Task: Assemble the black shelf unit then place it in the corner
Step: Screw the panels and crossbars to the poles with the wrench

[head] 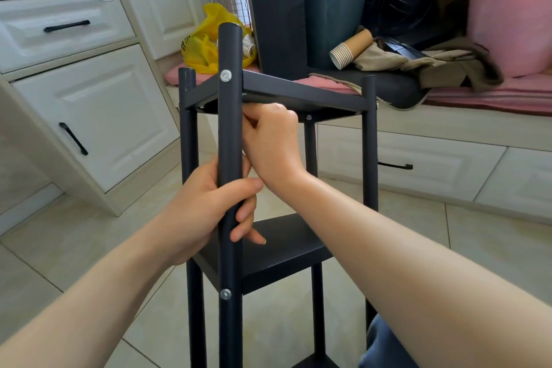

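Looks well along with the black metal shelf unit [369, 158], standing upright on the pale tiled floor [89, 233]. Takes the near round black post [230, 128] as landmark.

Grips that post midway up with the left hand [206, 212], fingers wrapped round the tube and thumb across its front. Tucks the right hand [271, 140] just right of the post, under the upper flat black shelf [304, 92], fingers curled. Cannot tell whether pinching a nut, a tool or nothing, as the fingertips are hidden. Brings both hands close together at the post.

Shows a round silver screw head [225, 75] on the post at upper-shelf level, and a second silver screw head [225, 294] further down it at the lower flat black shelf [283, 248]. Shows three more posts behind and right of it, joined to both shelves.

Seems to leave only tightening or checking at this upper corner joint, perhaps other joints out of sight, then the move to the corner. Seems not yet placed: open floor around the post, a white panelled cabinet [98, 116] to its left, and beyond it a bench with a tall black computer tower [279, 24], a yellow plastic bag [203, 51] and a stack of brown paper cups [349, 51].
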Tool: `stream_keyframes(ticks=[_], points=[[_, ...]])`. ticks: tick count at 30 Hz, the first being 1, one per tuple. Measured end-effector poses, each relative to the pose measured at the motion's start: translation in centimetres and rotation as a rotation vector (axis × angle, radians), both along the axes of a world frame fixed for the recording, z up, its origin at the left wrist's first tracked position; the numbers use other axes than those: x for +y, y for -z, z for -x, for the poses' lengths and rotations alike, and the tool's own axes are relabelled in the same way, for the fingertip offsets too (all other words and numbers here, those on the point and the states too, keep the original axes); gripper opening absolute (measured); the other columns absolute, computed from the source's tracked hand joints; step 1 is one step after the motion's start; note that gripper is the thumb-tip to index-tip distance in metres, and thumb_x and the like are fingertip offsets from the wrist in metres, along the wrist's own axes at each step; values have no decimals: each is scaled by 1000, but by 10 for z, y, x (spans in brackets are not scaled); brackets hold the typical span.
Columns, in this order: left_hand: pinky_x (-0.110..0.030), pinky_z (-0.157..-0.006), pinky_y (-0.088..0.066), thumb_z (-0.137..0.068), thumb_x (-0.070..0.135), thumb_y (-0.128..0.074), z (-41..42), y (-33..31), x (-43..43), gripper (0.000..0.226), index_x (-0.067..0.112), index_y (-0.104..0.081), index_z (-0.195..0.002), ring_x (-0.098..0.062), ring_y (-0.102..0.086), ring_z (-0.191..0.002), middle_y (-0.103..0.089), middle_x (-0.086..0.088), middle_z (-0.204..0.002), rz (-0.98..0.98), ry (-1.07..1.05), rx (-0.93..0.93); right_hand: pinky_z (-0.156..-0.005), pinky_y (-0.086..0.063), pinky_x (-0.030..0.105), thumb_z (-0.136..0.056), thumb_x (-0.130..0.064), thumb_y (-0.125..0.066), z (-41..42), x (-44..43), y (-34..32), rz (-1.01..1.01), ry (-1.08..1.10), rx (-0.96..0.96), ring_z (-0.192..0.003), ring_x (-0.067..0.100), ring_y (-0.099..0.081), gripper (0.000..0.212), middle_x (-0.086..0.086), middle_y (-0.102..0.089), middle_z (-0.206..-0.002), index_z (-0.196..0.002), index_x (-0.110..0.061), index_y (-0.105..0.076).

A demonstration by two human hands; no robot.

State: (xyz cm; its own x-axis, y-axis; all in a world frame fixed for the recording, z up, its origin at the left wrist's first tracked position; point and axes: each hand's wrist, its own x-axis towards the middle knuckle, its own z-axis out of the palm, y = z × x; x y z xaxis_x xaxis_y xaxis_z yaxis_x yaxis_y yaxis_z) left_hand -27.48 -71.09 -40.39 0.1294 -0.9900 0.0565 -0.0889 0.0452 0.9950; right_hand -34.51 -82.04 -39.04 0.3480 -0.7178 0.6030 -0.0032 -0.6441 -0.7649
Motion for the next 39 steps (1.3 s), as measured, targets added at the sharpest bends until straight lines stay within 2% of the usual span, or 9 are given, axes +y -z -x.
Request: stream_keyframes(ticks=[3,6,10,14,19,24,28,33,39], points=[[-44,-56,-58,-91,15,-60,-1,-1,0,27,20,-42,-72,-20,-41,-37,-41,-9,-52,-3,2,-2,-72,-54,37,-97,-9,-60,0,-1,-1,-7,-23,-6,-71,24,-67,23,11,-72,-75,-83,2,-74],[-44,-57,-58,-91,15,-60,-1,-2,0,27,20,-42,-71,-20,-42,-37,-42,-8,-52,-4,12,-8,-57,-44,21,-95,-8,-61,4,-5,-2,-18,-30,1,-52,10,-53,32,-2,-61,-57,-65,-4,-67],[-43,-56,-58,-90,14,-59,-2,-3,1,29,24,-45,-67,-19,-42,-37,-42,-8,-52,-23,15,-4,-60,-51,39,-93,-9,-61,11,-11,-4,-49,-81,5,-54,24,-53,32,3,-60,-53,-62,1,-66],[-43,-56,-58,-89,12,-58,-5,-3,2,29,24,-44,-67,-19,-40,-37,-40,-8,-52,-37,10,16,-50,-35,14,-91,-11,-63,22,-16,-3,-83,-87,70,-46,4,-45,28,-15,-48,-41,-64,-6,-70],[-42,-56,-58,-93,12,-57,-7,-4,0,31,23,-43,-68,-18,-40,-37,-40,-8,-52,-48,1,-1,-47,-33,10,-92,-13,-63,34,-17,-1,-126,-122,153,-43,1,-46,27,-20,-48,-40,-66,-11,-70],[-41,-56,-58,-89,16,-58,-10,-3,-2,26,21,-42,-69,-18,-40,-37,-40,-8,-52,-48,3,-11,-49,-40,15,-92,-15,-64,36,-15,-5,-133,-132,177,-51,6,-51,24,0,-66,-59,-72,-8,-76],[-42,-57,-58,-89,15,-59,-14,-4,-3,26,19,-40,-71,-18,-40,-38,-39,-8,-53,-70,15,-10,-49,-38,11,-92,-15,-63,33,-14,-6,-143,-103,189,-49,3,-50,27,-7,-58,-52,-68,-9,-74],[-42,-57,-58,-88,16,-59,-13,-4,-7,26,20,-41,-70,-17,-39,-37,-39,-7,-52,-70,19,-12,-65,-53,32,-93,-16,-60,27,-11,-9,-140,-88,184,-72,24,-67,28,11,-71,-71,-72,-3,-75],[-41,-55,-58,-87,16,-59,-16,-4,-5,27,20,-41,-68,-18,-38,-37,-38,-8,-52,-69,-15,-20,-69,-56,44,-96,-15,-56,20,-4,-3,-91,-20,147,-66,25,-66,29,12,-68,-67,-76,-2,-74]])
